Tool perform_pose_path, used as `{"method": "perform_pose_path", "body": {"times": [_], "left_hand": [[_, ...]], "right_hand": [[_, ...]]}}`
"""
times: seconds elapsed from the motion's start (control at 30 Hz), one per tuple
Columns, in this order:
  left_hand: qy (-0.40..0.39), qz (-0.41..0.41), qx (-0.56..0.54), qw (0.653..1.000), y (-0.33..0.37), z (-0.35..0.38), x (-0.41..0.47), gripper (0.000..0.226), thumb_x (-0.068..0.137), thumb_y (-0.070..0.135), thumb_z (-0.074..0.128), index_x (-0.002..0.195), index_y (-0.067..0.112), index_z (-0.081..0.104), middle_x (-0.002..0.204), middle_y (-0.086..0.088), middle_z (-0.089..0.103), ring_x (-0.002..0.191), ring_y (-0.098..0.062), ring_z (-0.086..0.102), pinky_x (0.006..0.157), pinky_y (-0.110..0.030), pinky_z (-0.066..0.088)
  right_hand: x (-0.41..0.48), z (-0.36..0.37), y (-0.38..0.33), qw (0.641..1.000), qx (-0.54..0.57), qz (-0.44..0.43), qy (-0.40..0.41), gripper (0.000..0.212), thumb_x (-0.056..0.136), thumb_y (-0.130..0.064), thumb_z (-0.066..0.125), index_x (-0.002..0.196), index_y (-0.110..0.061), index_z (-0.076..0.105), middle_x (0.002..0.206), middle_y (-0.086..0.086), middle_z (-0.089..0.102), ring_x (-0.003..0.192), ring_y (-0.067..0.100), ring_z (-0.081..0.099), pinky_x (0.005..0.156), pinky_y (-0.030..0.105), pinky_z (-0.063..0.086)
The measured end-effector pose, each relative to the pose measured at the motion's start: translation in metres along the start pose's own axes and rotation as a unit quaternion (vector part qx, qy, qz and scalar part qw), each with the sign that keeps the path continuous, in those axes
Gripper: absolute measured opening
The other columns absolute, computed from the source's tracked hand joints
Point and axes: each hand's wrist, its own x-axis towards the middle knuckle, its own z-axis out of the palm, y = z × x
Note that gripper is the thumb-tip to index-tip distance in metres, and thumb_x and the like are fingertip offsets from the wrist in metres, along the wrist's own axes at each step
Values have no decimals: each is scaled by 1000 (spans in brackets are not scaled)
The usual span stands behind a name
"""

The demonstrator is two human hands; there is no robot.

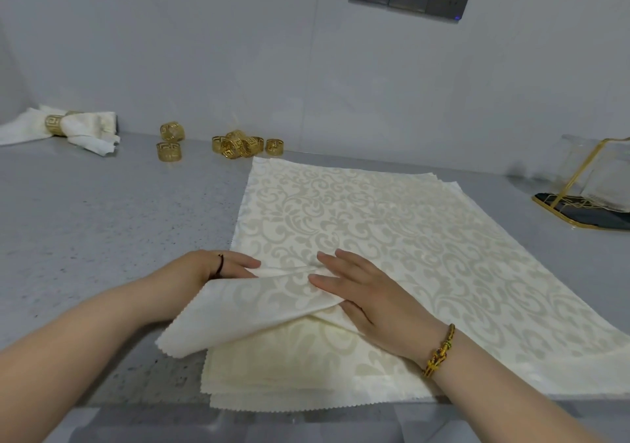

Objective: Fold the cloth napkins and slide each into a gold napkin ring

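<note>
One head-worn wide-angle camera looks forward and down from above the near edge of the grey countertop (pixel 102 238). It faces the back wall (pixel 238 50), where the far edge runs. The stack of cream napkins (pixel 426 238) fills the near centre. The left hand (pixel 221 265) and right hand (pixel 361 292) lie close below the lens.
</note>
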Motion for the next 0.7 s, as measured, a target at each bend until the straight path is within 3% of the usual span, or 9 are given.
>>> {"method": "perform_pose_path", "body": {"times": [0.03, 0.1, 0.17, 0.27, 0.37, 0.43, 0.47, 0.57, 0.7], "left_hand": [[-28, 9, -1, 1000, 10, 4, -7, 54, 91, 7, 52, 140, 12, 32, 149, -6, 28, 138, -20, 27, 108, -21, 23], [7, 10, 81, 997, 1, -3, -9, 44, 88, 5, 55, 130, 16, 50, 144, -5, 36, 131, -17, 38, 108, -22, 27], [36, -14, 10, 999, 8, -1, -12, 34, 88, 7, 57, 95, 37, 72, 129, 11, 52, 107, 6, 53, 94, -9, 37], [103, -41, -19, 994, 34, -14, -15, 60, 88, -2, 52, 66, 51, 68, 96, 39, 57, 92, 21, 51, 79, 5, 35], [110, 17, 44, 993, 66, -11, -10, 38, 87, 18, 58, 78, 56, 62, 85, 46, 55, 89, 25, 49, 83, 5, 32], [100, 37, 164, 981, 75, 6, -9, 19, 82, 40, 60, 97, 49, 54, 101, 39, 48, 98, 18, 44, 85, 3, 29], [105, 55, 235, 965, 71, 18, -7, 28, 82, 46, 58, 110, 46, 51, 112, 36, 44, 106, 14, 41, 86, 1, 27], [101, 38, 313, 944, 64, 41, -10, 39, 89, 48, 47, 127, 43, 43, 135, 32, 31, 124, 9, 32, 93, -7, 24], [177, 67, 321, 928, 55, 49, -18, 30, 95, 41, 39, 123, 42, 52, 126, 36, 35, 120, 14, 34, 89, -2, 24]], "right_hand": [[0, 0, -1, 1000, -1, -8, 2, 42, 85, -20, 36, 127, -28, 41, 135, 5, 50, 128, 18, 29, 102, 35, 30], [-1, 3, -2, 1000, -10, -25, 0, 41, 84, -19, 37, 125, -27, 43, 133, 6, 53, 127, 20, 31, 101, 44, 30], [0, 5, -3, 999, -26, -34, -16, 42, 83, -19, 38, 123, -26, 47, 130, 6, 55, 131, 22, 34, 100, 50, 27], [3, -1, -7, 997, 32, 3, -74, 52, 82, -25, 29, 127, -20, 54, 138, 5, 48, 132, 18, 23, 109, 37, 9], [7, -5, -10, 995, 54, 18, -87, 62, 78, -32, 20, 130, -21, 52, 143, 2, 41, 138, 20, 21, 109, 24, 3], [10, -5, -11, 994, 49, 27, -95, 61, 78, -34, 22, 129, -20, 53, 142, 4, 42, 137, 25, 28, 113, 28, 10], [11, -6, -11, 994, 47, 31, -89, 59, 79, -34, 25, 129, -19, 53, 141, 6, 44, 136, 26, 32, 113, 30, 14], [10, -16, -7, 991, 89, 90, -47, 39, 88, -19, 42, 123, -16, 58, 136, 0, 48, 130, 12, 35, 110, 16, 16], [8, -27, 0, 969, 189, 147, -68, 35, 90, 3, 48, 116, -15, 63, 123, -16, 45, 123, -2, 29, 99, -4, 18]]}}
